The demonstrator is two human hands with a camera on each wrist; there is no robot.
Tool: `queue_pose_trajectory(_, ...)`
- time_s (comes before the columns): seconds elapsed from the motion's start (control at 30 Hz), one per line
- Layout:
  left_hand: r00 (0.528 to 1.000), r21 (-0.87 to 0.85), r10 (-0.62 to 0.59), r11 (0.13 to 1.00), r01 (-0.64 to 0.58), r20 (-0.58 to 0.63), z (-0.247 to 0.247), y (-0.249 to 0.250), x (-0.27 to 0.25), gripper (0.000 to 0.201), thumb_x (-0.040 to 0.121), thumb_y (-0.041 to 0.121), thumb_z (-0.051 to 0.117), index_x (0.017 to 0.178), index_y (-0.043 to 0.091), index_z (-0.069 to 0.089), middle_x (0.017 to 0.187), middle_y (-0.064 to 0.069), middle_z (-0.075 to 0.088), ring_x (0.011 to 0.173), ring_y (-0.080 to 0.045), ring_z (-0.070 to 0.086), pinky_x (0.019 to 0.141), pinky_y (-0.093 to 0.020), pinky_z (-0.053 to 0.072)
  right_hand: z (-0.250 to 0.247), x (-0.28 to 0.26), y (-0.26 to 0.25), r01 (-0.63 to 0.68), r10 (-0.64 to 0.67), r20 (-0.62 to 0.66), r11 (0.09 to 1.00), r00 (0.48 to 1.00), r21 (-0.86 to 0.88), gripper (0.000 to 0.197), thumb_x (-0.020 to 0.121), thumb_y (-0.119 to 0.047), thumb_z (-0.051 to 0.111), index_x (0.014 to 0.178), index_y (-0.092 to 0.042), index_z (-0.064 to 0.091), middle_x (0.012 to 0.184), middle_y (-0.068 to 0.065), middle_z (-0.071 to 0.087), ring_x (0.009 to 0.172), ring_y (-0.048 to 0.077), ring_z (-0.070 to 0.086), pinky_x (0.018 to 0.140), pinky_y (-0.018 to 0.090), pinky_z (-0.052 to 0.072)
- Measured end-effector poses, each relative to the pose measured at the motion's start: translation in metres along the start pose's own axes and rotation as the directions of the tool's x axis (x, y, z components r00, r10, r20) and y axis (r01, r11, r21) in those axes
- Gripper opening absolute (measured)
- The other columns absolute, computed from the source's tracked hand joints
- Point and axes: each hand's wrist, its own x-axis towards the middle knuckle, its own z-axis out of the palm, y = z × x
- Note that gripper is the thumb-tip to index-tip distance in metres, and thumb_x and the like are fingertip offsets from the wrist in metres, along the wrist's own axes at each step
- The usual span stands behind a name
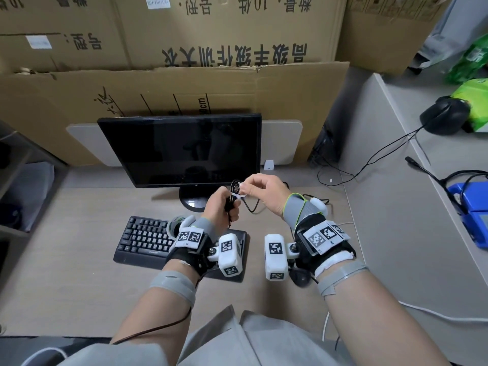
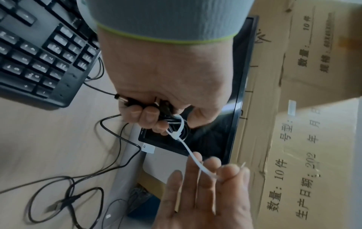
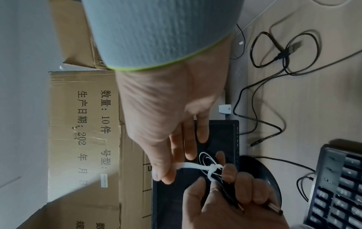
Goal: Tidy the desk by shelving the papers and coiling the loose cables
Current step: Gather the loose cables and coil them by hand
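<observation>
In front of the monitor, my left hand [image 1: 224, 204] grips a small coil of thin black cable [image 1: 234, 186], with the barrel plug [image 2: 122, 97] sticking out past the fingers. A white zip tie [image 1: 239, 196] is looped around the coil. My right hand [image 1: 250, 186] pinches the tie's free tail between thumb and forefinger, just right of the coil. The left wrist view shows the tie [image 2: 188, 149] stretched from the coil to the right hand [image 2: 221, 175]. In the right wrist view the tie's head [image 3: 212, 167] sits against the bundle. A slack loop of the cable [image 1: 250, 208] hangs below.
A black monitor [image 1: 182, 149] stands behind my hands and a black keyboard [image 1: 145, 240] lies below them. Another loose black cable [image 3: 284, 51] with a USB plug lies on the desk to the right. Cardboard boxes [image 1: 184, 83] line the back. On the side desk are a mouse [image 1: 443, 116] and a blue device [image 1: 472, 207].
</observation>
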Motion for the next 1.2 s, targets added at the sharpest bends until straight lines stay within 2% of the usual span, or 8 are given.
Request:
queue_pose_trajectory(0.17, 0.989, 0.129, 0.133, 0.984, -0.125, -0.061, -0.011, -0.012, 0.010, 0.032, 0.099, 0.021, 0.057, 0.070, 0.017, 0.045, 0.058, 0.002, 0.032, 0.042, -0.007, 0.024, 0.043, -0.022, 0.018, 0.001, -0.002, 0.002, -0.004, -0.005, 0.089, 0.995, 0.996, 0.099, 0.021, 0.096, -0.017, 0.060, 0.085, -0.001, 0.065, 0.079, 0.006, 0.073, 0.082, 0.020, 0.070, 0.079, 0.033, 0.053)
queue_pose_trajectory(0.37, 0.960, 0.257, 0.151, 0.962, -0.088, -0.237, -0.032, -0.023, 0.020, 0.026, 0.102, 0.027, 0.049, 0.083, 0.010, 0.055, 0.059, 0.000, 0.048, 0.037, -0.008, 0.034, 0.039, -0.020, 0.027, 0.019, 0.003, 0.009, -0.058, 0.042, 0.146, 0.993, 0.988, 0.107, 0.023, 0.097, -0.015, 0.058, 0.078, -0.005, 0.066, 0.075, 0.009, 0.071, 0.071, 0.000, 0.065, 0.075, 0.005, 0.043)
queue_pose_trajectory(0.5, 0.981, 0.209, 0.045, 0.978, -0.005, -0.189, -0.054, -0.029, 0.011, 0.022, 0.098, 0.021, 0.059, 0.079, 0.009, 0.056, 0.057, -0.004, 0.056, 0.043, -0.014, 0.046, 0.042, -0.024, 0.034, 0.030, 0.013, 0.027, -0.134, 0.107, 0.188, 0.982, 0.976, 0.136, 0.020, 0.096, -0.014, 0.060, 0.078, -0.006, 0.066, 0.074, 0.008, 0.072, 0.080, 0.012, 0.068, 0.096, 0.024, 0.052)
queue_pose_trajectory(0.73, 0.942, 0.148, 0.000, 0.988, 0.053, -0.336, -0.131, -0.051, 0.007, 0.003, 0.085, 0.009, 0.070, 0.084, 0.007, 0.071, 0.077, -0.014, 0.072, 0.071, -0.028, 0.065, 0.067, -0.037, 0.051, 0.102, 0.048, 0.071, -0.260, 0.262, 0.066, 0.965, 0.963, -0.032, 0.028, 0.093, -0.029, 0.059, 0.066, -0.027, 0.065, 0.072, -0.009, 0.069, 0.065, 0.006, 0.057, 0.072, 0.029, 0.045)
queue_pose_trajectory(0.8, 0.899, 0.129, -0.031, 0.987, 0.096, -0.437, -0.161, -0.057, 0.018, 0.021, 0.079, 0.020, 0.077, 0.096, 0.009, 0.072, 0.091, -0.015, 0.075, 0.083, -0.030, 0.071, 0.080, -0.042, 0.056, 0.126, 0.056, 0.077, -0.320, 0.321, 0.046, 0.947, 0.946, -0.034, 0.018, 0.093, -0.032, 0.059, 0.075, -0.030, 0.063, 0.085, -0.003, 0.070, 0.074, 0.012, 0.060, 0.071, 0.029, 0.045)
queue_pose_trajectory(0.9, 0.857, 0.152, -0.118, 0.963, 0.221, -0.502, -0.193, -0.058, 0.033, 0.028, 0.075, 0.023, 0.079, 0.095, 0.005, 0.070, 0.081, -0.015, 0.071, 0.065, -0.025, 0.068, 0.064, -0.035, 0.058, 0.147, 0.067, 0.091, -0.404, 0.403, -0.029, 0.915, 0.915, -0.018, 0.007, 0.090, -0.034, 0.063, 0.085, -0.029, 0.060, 0.099, 0.007, 0.070, 0.089, 0.023, 0.064, 0.079, 0.037, 0.050)
queue_pose_trajectory(1.03, 0.834, 0.125, -0.249, 0.928, 0.351, -0.493, -0.203, -0.049, 0.048, 0.011, 0.086, 0.010, 0.071, 0.085, 0.001, 0.065, 0.062, -0.011, 0.064, 0.040, -0.020, 0.063, 0.050, -0.034, 0.059, 0.152, 0.073, 0.115, -0.497, 0.496, -0.120, 0.867, 0.860, 0.025, 0.019, 0.075, -0.048, 0.064, 0.083, -0.031, 0.065, 0.093, 0.000, 0.071, 0.080, 0.017, 0.062, 0.072, 0.035, 0.050)
queue_pose_trajectory(1.2, 0.787, 0.471, -0.123, 0.741, 0.479, -0.605, -0.200, -0.039, 0.056, 0.064, 0.057, 0.056, 0.069, 0.105, 0.015, 0.057, 0.107, -0.015, 0.069, 0.093, -0.034, 0.069, 0.087, -0.047, 0.056, 0.140, 0.070, 0.127, -0.564, 0.566, -0.192, 0.823, 0.802, 0.073, 0.011, 0.076, -0.038, 0.063, 0.081, -0.028, 0.066, 0.081, -0.003, 0.070, 0.073, 0.015, 0.061, 0.067, 0.032, 0.046)
